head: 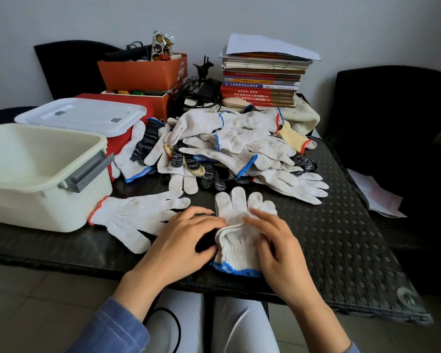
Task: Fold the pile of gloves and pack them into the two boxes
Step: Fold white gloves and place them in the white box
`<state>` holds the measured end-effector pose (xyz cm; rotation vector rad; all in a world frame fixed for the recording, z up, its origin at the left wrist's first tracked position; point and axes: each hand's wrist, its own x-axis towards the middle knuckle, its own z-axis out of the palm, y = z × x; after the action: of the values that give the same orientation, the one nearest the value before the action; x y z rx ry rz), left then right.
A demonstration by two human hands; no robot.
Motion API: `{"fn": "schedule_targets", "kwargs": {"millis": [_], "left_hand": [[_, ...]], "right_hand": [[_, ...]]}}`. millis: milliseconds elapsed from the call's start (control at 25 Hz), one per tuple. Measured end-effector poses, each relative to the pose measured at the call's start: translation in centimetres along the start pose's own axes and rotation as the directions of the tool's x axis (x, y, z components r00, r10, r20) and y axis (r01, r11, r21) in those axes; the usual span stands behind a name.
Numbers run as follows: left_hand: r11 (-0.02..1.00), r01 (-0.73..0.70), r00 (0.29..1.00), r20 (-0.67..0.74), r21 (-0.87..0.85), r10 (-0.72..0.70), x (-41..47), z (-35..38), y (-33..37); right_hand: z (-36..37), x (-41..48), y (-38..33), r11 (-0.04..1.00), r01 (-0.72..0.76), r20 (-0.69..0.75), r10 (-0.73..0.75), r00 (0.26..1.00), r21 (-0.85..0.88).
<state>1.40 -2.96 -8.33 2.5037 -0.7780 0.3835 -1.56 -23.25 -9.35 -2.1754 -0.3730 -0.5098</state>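
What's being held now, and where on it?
Blue-cuffed glove: left hand at its left edge, right hand on its right side; grip or press unclear.

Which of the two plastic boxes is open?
The cream box at the front left, with no lid; the red box behind it has a white lid on.

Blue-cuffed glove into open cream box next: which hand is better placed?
Probably left. The left hand rests on the left edge of the blue-cuffed glove, nearest the open cream box; the right hand lies on its far side and would cross over.
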Motion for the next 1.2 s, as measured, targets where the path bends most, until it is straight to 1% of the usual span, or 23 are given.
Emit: {"fn": "schedule_targets", "kwargs": {"millis": [40,120,200,280,360,400,520,600,640,680,720,760,800,840,880,920,960,1040,1120,1160,1200], "left_hand": [[1.000,-0.007,1.000,-0.014,-0.006,0.007,-0.1,0.0,-0.2],[1.000,-0.023,0.998,-0.062,-0.007,0.023,-0.2,0.3,-0.2],[1.000,0.005,0.987,-0.160,-0.009,-0.006,-0.1,1.0,0.0],[0.991,0.117,0.953,-0.274,-0.072,-0.132,0.2,1.4,0.4],[0.965,0.226,0.899,-0.354,-0.132,-0.259,0.4,1.7,0.6],[0.954,0.270,0.877,-0.376,-0.127,-0.298,0.4,1.8,0.7],[0.925,0.373,0.852,-0.369,-0.066,-0.370,1.0,1.9,1.2],[0.917,0.382,0.824,-0.407,-0.117,-0.395,1.4,1.7,1.7],[0.927,0.340,0.812,-0.447,-0.158,-0.374,1.4,1.5,2.0],[0.955,0.255,0.818,-0.492,-0.151,-0.297,1.4,1.4,2.1],[0.986,0.143,0.847,-0.505,-0.081,-0.164,1.2,1.3,2.1],[1.000,0.026,0.885,-0.464,0.006,-0.020,0.9,1.4,1.9],[0.996,-0.062,0.922,-0.379,0.059,0.080,0.8,1.5,1.7],[0.992,-0.099,0.952,-0.282,0.072,0.116,0.7,1.6,1.5],[0.994,-0.092,0.975,-0.199,0.057,0.102,0.7,1.8,1.2],[0.997,-0.065,0.986,-0.152,0.039,0.070,0.7,2.0,1.0],[0.999,-0.032,0.990,-0.136,0.027,0.035,0.8,2.1,0.9],[1.000,0.026,0.985,-0.171,-0.010,-0.028,0.9,1.9,0.9],[0.988,0.091,0.969,-0.218,-0.123,-0.117,0.9,1.5,0.6],[0.975,0.126,0.962,-0.219,-0.185,-0.166,0.9,1.1,0.5],[0.959,0.155,0.953,-0.220,-0.236,-0.208,0.8,0.6,0.5]], "right_hand": [[0.1,0.0,0.1,0.999,0.037,0.032,-0.037,0.999,-0.023],[0.0,0.2,0.1,0.997,0.063,0.082,-0.059,0.995,-0.051],[-0.5,0.4,0.4,0.995,0.081,0.145,-0.073,0.987,-0.052],[-1.1,0.2,0.8,0.996,0.086,0.235,-0.077,0.969,-0.029],[-1.3,0.0,0.8,1.000,0.017,0.260,-0.010,0.966,-0.022],[-1.2,0.1,0.6,0.999,-0.042,0.226,0.045,0.973,-0.020],[0.1,1.2,-0.1,0.980,-0.201,0.018,0.200,0.980,0.018],[0.9,1.8,-0.6,0.969,-0.243,-0.088,0.238,0.967,-0.053],[1.1,1.9,-0.8,0.961,-0.264,-0.121,0.253,0.960,-0.086],[1.1,1.8,-1.0,0.954,-0.285,-0.143,0.270,0.952,-0.093],[1.1,1.8,-1.2,0.952,-0.294,-0.158,0.279,0.947,-0.083],[1.1,1.7,-1.3,0.954,-0.292,-0.163,0.277,0.947,-0.072],[1.1,1.7,-1.2,0.957,-0.276,-0.157,0.260,0.953,-0.086],[1.1,1.7,-1.1,0.960,-0.252,-0.141,0.234,0.962,-0.120],[1.2,1.6,-1.0,0.962,-0.224,-0.121,0.207,0.971,-0.154],[1.2,1.5,-1.0,0.967,-0.194,-0.099,0.179,0.979,-0.168],[1.1,1.4,-0.9,0.974,-0.166,-0.067,0.157,0.985,-0.157],[0.9,1.1,-0.9,0.987,-0.125,0.036,0.129,0.991,-0.103],[0.7,1.4,-0.8,0.996,-0.046,0.161,0.058,0.985,-0.076],[0.6,1.9,-0.9,0.998,0.002,0.186,0.010,0.983,-0.064],[0.5,2.6,-1.2,1.000,0.026,0.189,-0.023,0.982,-0.016]]}}
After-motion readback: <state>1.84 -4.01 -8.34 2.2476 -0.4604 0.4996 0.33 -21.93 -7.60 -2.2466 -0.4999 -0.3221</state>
